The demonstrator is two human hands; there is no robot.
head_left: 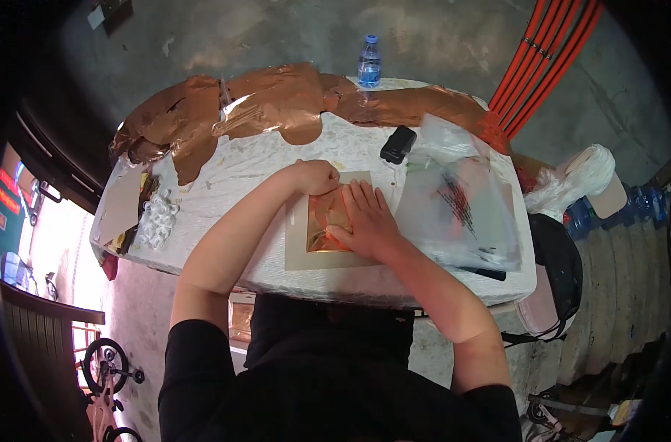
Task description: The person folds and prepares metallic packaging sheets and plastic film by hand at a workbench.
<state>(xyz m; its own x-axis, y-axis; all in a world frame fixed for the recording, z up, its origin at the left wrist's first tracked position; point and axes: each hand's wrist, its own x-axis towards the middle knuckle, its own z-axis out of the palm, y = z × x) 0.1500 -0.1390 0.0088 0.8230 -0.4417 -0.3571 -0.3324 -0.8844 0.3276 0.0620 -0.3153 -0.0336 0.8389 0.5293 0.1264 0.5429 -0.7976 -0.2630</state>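
A shiny copper-coloured foil sheet [322,237] lies on a flat grey-beige board [297,258] in front of me, at the near side of the table. My right hand [366,222] rests flat over the right part of the foil, fingers stretched out. At the board's upper left, my left hand [318,177] is closed, its fingers curled down at the foil's top edge. Whatever is in those fingers is hidden. The foil looks wrinkled between the two hands.
Crumpled copper foil sheets [273,103] run along the table's far edge. A water bottle [369,65] stands behind them. Clear plastic bags [453,214] and a black box [399,144] lie to the right. White rings [157,219] are piled at left on the white tablecloth [225,199].
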